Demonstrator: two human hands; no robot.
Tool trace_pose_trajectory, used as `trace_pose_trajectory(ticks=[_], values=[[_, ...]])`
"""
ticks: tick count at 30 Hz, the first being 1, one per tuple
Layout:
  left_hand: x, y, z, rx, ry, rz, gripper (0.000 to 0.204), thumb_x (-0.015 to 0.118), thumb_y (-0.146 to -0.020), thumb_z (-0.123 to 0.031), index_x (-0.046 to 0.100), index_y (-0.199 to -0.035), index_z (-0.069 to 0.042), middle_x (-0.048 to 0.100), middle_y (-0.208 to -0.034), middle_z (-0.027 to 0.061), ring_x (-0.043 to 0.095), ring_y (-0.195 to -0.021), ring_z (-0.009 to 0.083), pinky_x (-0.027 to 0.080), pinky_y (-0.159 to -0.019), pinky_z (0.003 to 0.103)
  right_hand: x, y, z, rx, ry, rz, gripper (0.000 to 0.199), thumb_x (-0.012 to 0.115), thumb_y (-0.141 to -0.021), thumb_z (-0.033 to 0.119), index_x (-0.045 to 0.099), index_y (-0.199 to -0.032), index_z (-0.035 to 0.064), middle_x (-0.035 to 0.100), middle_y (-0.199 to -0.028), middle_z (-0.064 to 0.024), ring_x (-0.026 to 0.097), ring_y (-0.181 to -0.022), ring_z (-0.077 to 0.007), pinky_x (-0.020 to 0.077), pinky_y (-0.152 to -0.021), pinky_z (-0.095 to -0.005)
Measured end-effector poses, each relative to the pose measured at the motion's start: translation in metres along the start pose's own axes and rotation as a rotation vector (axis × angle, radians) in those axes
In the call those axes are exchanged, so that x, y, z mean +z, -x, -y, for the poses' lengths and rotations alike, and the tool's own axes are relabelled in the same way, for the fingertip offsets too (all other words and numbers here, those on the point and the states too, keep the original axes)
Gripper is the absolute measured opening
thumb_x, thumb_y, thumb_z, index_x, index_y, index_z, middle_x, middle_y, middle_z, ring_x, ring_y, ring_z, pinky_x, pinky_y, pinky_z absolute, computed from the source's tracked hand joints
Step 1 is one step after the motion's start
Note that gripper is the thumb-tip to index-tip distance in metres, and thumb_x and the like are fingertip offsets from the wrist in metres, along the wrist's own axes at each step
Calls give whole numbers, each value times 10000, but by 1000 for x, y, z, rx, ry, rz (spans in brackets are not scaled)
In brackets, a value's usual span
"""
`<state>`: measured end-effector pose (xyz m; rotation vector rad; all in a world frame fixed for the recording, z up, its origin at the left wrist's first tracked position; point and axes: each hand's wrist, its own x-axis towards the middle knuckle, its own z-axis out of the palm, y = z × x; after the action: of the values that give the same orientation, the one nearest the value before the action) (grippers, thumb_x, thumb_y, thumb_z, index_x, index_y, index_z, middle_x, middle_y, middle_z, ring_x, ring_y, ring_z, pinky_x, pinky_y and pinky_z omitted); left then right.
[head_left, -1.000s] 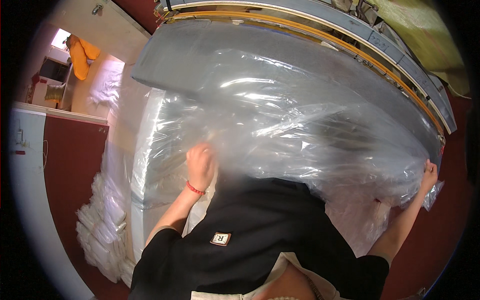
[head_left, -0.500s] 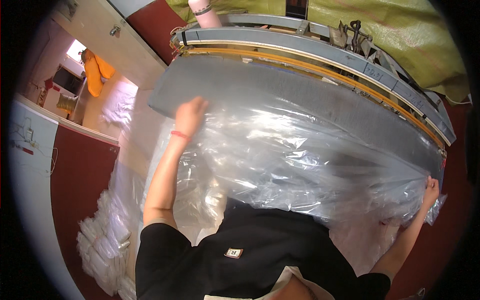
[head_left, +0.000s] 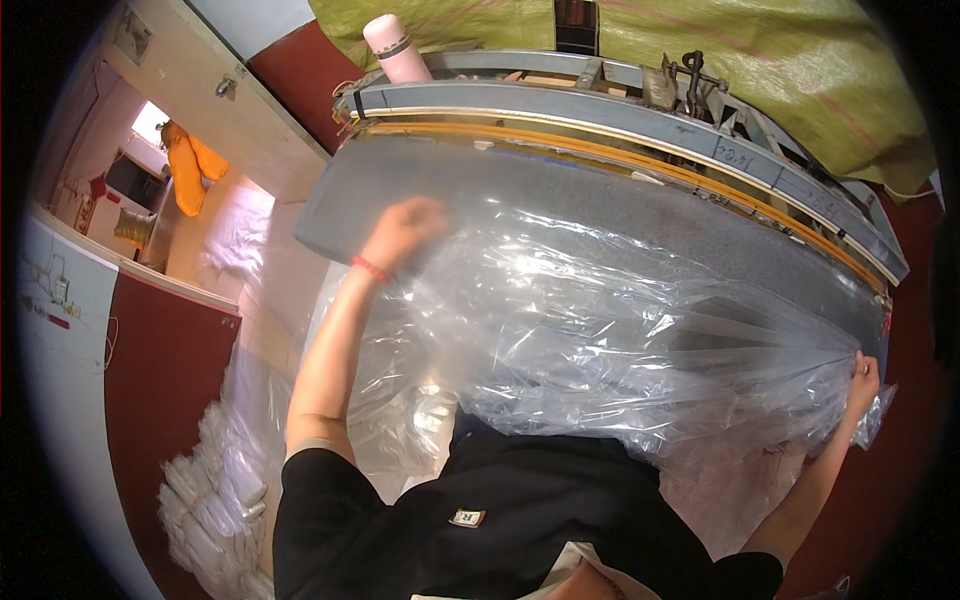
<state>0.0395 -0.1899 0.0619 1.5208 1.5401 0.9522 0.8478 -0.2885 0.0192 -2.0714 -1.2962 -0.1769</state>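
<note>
Biggest thing here is the grey table (head_left: pixel 600 215), a long slab that runs from upper left down to the right edge, with a metal rail (head_left: pixel 640 125) and a yellow strip along its far side. Behind that hangs a green tarp (head_left: pixel 760 60). Spread over the near half of the table is a big clear plastic sheet (head_left: pixel 600 340), all crinkly and shiny, draped off the near edge toward the person's dark shirt (head_left: pixel 520 520).

Down on the left, on the floor next to a dark red wall panel (head_left: pixel 165 380), there's a pile of folded plastic bags (head_left: pixel 215 500) stacked up pretty messy. Further back through a doorway you can see an orange cloth (head_left: pixel 190 170) hanging.

The left hand (head_left: pixel 405 228) is up at the far left part of the sheet, fingers curled and pressing on or bunching the plastic near its edge. It's a bit blurry, so I can't tell if it's actually pinching it or just pushing on it. There's a red band (head_left: pixel 370 268) on that wrist.

The right hand (head_left: pixel 862 385) is way over at the right end, clenched on a gathered corner of the sheet, with the plastic fanning out in tight creases from that grip.

Smallest bit: a pink bottle (head_left: pixel 395 50) standing on the rail at the far left end.
</note>
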Motion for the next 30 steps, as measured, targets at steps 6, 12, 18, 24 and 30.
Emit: trace_pose_trajectory(ticks=[6,12,18,24,30], values=[[6,-16,5,6,-282,-31,194,594,-743,-197,621,-837,-30,612,-776,67,539,-707,102,432,-604,265,0,2,5,7,-8,-17,288,550,-819,273,465,-707,22,397,-574,-20,366,-557,-102,348,-523,-240],[31,-24,-10,68,-740,-268,196,535,-721,-222,616,-818,-73,603,-841,116,555,-791,308,430,-676,388,-4,4,13,45,-26,0,276,559,-815,270,469,-716,28,409,-579,-23,371,-577,-95,353,-539,-239],[35,-24,-12,365,-783,-387,136,611,-713,-164,588,-781,-48,597,-757,93,572,-679,285,449,-599,355,2,-3,-8,-24,-42,-37,282,573,-811,257,476,-688,22,404,-590,14,357,-583,-80,333,-540,-213],[30,-48,-1,217,-453,-415,114,468,-792,-121,538,-789,-31,569,-719,88,537,-650,194,428,-592,286,5,-17,-33,103,-349,-64,260,596,-803,236,517,-654,38,445,-622,55,377,-610,-52,313,-575,-180],[15,-77,-44,62,578,-653,174,450,-799,-145,510,-765,15,503,-627,75,464,-558,154,369,-501,302,27,-51,19,362,-871,-209,203,564,-818,213,585,-882,22,537,-778,2,472,-716,-89,386,-677,-216]])
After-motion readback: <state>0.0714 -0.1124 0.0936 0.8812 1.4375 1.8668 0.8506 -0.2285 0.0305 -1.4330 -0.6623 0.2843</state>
